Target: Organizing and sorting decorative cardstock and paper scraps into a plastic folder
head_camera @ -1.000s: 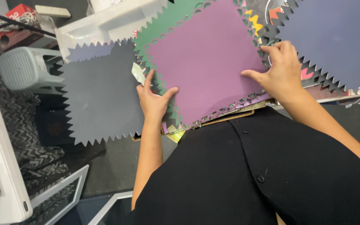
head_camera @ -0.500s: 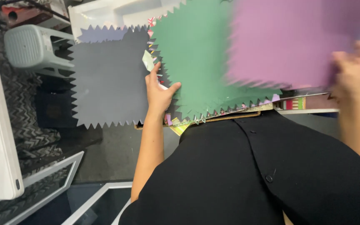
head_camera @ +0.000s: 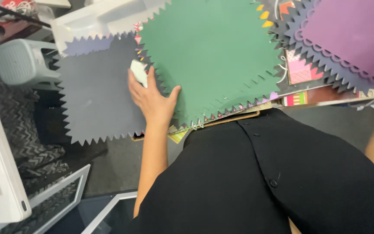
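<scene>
black garment (head_camera: 256, 182): nearest the camera, fills the lower middle and right, buttons down the front.
left forearm: rises from the garment's left edge up to the sheets.
left hand (head_camera: 152, 97): fingers spread apart, palm down, flat on the stack; not gripped around anything.
left hand contact: thumb lies on the lower left edge of the green sheet (head_camera: 213, 56); fingers reach over the seam onto the grey sheet (head_camera: 98, 97).
white slip (head_camera: 138, 71): small pale piece, tucked under the fingertips, at the seam between grey and green.
green sheet: zigzag-edged, tilted, top of the stack, directly right of and above the hand, touching it.
grey sheet: zigzag-edged, left of the hand, partly under the green one.
right hand: only a blurred strip of arm at the right edge; cannot tell how it is set.
table: cannot tell much, hidden under the paper; a brown edge shows below the green sheet.
purple sheet (head_camera: 356, 34): far upper right, scalloped edge, lying on a dark blue zigzag sheet (head_camera: 325, 60), well apart from the left hand.
patterned papers (head_camera: 301, 71): pink and multicoloured, between green and blue sheets.
grey plastic stool (head_camera: 20, 63): far left, on the floor.
white tray (head_camera: 96, 21): top, behind the grey sheet.
</scene>
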